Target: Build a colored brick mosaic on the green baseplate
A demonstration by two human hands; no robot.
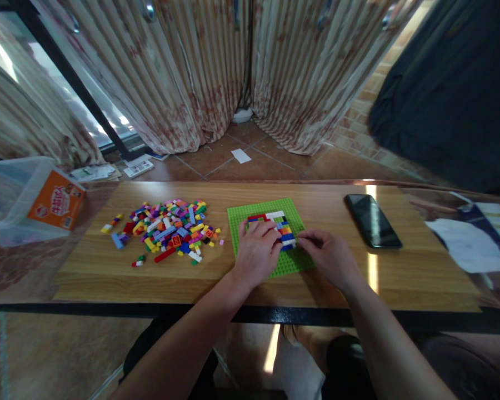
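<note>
A bright green studded baseplate (285, 269) lies on the wooden tabletop in front of me. On it sits a low build of toy bricks (286, 229) in red, white, blue, yellow and orange. My left hand (256, 250) rests over the left part of this build, its fingers bent and touching the bricks, hiding some of them. At the build's right edge is my right hand (327, 253), thumb and forefinger pinched together close to a white brick. Whatever is between those fingertips is too small or hidden to make out.
A pile of loose coloured bricks (173, 228) spreads over the table's left side. A black phone (373, 220) lies to the right. Beyond the left end stands a clear plastic bin (14, 208) with an orange label; white paper (469, 244) lies at far right.
</note>
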